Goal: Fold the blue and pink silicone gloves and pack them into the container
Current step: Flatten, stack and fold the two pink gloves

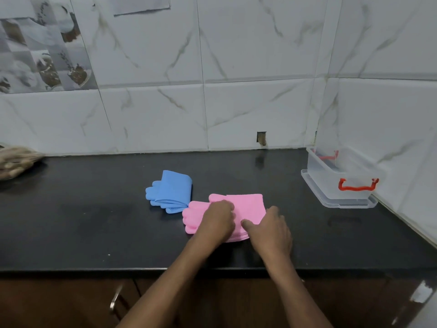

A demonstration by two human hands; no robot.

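Nearest, the left hand (218, 217) and right hand (269, 229) pressed the folded pink gloves (246, 205) on the counter (71, 221), neither grip visibly closed; folded blue gloves (173, 189) lay beyond, so packing into the far-right container (343, 176) probably came next.

Left hand (216, 218) and right hand (272, 230) cover the near middle of the pink gloves (246, 204), so the fold line and how many layers lie under the palms can't be told; left fingertips are curled out of sight. Brownish bundle (16, 162) at the left edge is cut off and blurred, unidentifiable. Inside of the clear container (343, 171) is hazy through its walls, contents unclear.
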